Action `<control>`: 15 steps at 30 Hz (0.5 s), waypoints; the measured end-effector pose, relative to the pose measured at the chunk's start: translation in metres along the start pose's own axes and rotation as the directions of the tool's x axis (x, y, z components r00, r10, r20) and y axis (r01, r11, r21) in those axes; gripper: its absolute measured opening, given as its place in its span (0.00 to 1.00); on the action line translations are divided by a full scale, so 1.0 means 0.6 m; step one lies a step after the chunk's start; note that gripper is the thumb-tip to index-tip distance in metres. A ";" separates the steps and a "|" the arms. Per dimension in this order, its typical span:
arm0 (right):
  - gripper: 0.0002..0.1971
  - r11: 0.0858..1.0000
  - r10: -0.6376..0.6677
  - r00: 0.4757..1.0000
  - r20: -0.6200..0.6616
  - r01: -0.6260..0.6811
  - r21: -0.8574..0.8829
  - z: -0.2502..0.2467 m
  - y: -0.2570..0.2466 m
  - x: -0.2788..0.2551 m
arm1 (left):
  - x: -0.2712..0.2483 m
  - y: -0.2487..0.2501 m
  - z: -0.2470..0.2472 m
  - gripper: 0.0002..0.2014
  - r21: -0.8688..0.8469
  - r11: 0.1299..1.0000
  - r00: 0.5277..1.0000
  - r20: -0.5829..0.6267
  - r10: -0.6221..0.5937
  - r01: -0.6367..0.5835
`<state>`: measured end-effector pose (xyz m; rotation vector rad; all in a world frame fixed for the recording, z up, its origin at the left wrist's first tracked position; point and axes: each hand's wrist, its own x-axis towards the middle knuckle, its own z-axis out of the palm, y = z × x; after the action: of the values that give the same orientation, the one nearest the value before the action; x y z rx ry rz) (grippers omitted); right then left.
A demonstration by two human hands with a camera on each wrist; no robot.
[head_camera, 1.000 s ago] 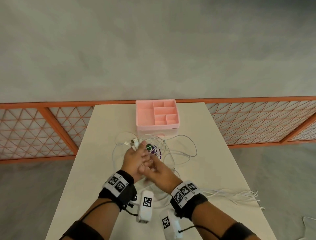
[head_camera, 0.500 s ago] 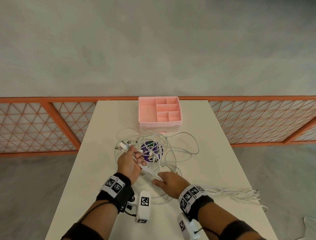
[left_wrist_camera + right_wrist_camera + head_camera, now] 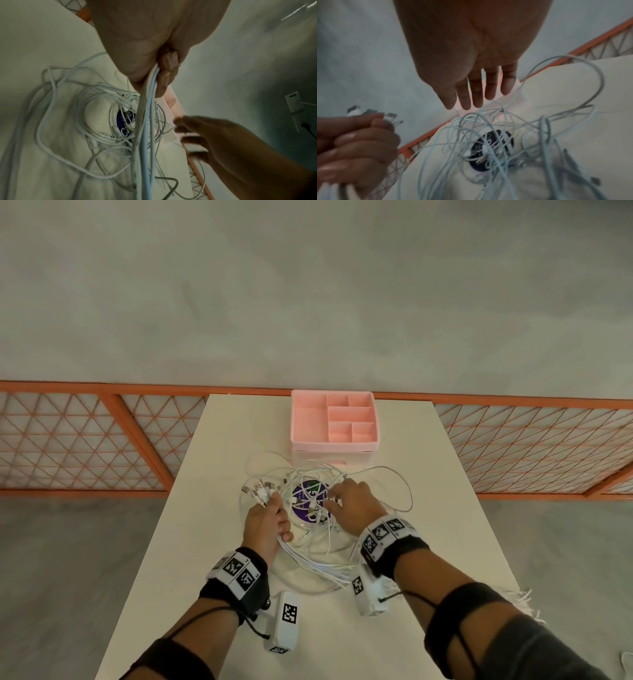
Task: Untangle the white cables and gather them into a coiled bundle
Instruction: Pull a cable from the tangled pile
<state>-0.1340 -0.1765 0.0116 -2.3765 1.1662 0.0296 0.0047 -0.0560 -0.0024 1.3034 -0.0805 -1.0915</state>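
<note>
A tangle of white cables (image 3: 318,508) lies on the cream table (image 3: 212,542) over a round purple sticker (image 3: 308,496). My left hand (image 3: 267,518) grips a bunch of cable ends; their USB plugs (image 3: 258,489) stick out past its fingers, and the strands run back under the palm (image 3: 147,94). In the right wrist view the same fist (image 3: 356,146) shows with the plugs (image 3: 373,115). My right hand (image 3: 349,501) hovers over the right side of the tangle, fingers straight and spread (image 3: 477,92), holding nothing.
A pink divided organiser box (image 3: 334,422) stands at the table's far end, just behind the cables. More white cables (image 3: 520,601) hang over the right table edge. An orange lattice fence (image 3: 85,440) runs behind the table.
My right hand let go of the strand near the left hand and moved forward and right over the tangle. The left hand kept its grip on the cable ends.
</note>
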 end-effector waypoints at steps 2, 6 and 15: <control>0.16 0.998 0.026 0.997 0.079 -0.031 0.062 0.026 -0.023 0.021 | -0.005 0.003 0.006 0.19 0.031 1.000 1.000 0.001 -0.003 0.003; 0.11 0.914 0.019 0.993 0.120 -0.066 0.400 0.048 -0.051 0.031 | -0.007 0.005 0.008 0.18 0.031 0.999 0.999 0.014 -0.043 0.043; 0.06 0.472 0.020 0.997 -0.075 0.057 0.880 0.003 -0.084 -0.019 | 0.013 0.027 0.008 0.17 -0.284 0.919 0.960 0.140 -0.242 0.273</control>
<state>-0.1032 -0.1414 0.0338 -1.4262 0.8472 -0.5589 0.0157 -0.0669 0.0079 1.0001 0.1820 -1.3382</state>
